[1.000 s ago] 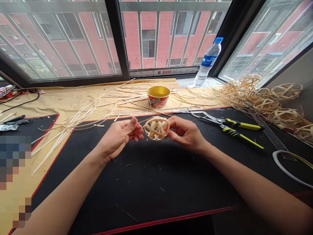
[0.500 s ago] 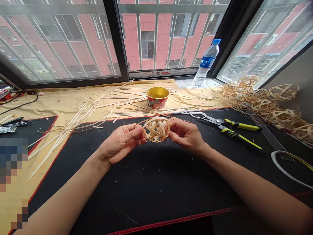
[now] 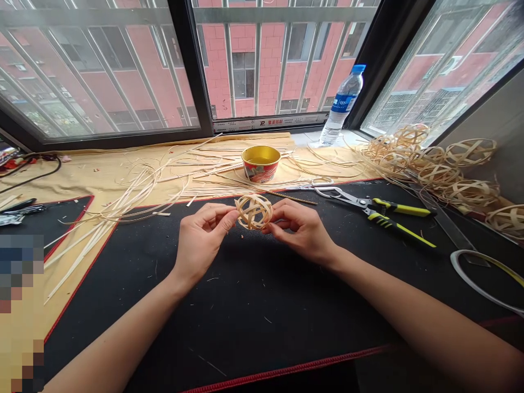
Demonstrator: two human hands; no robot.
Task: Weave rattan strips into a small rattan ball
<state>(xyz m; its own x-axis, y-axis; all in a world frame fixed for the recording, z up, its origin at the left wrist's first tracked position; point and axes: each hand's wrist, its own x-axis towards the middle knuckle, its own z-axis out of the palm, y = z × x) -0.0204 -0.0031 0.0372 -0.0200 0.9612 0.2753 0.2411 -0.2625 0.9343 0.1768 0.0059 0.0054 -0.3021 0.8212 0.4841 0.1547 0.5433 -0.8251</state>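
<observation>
A small woven bamboo ball (image 3: 253, 211) is held between both hands just above the black mat (image 3: 254, 305). My left hand (image 3: 203, 240) pinches its left side with thumb and fingertips. My right hand (image 3: 301, 229) grips its right side, fingers curled round it. Loose bamboo strips (image 3: 135, 196) lie on the yellow cloth behind the hands.
A yellow-and-red bowl (image 3: 261, 162) stands behind the ball. Yellow-handled shears (image 3: 376, 214) lie to the right on the mat. Several finished woven balls (image 3: 442, 169) pile at the right sill, by a water bottle (image 3: 343, 105). A curved band (image 3: 483, 273) lies at far right.
My left hand, apart from the ball a second ago, has closed on its left side. Both hands have turned the ball, and a loose strip end that stuck out to the left no longer shows.
</observation>
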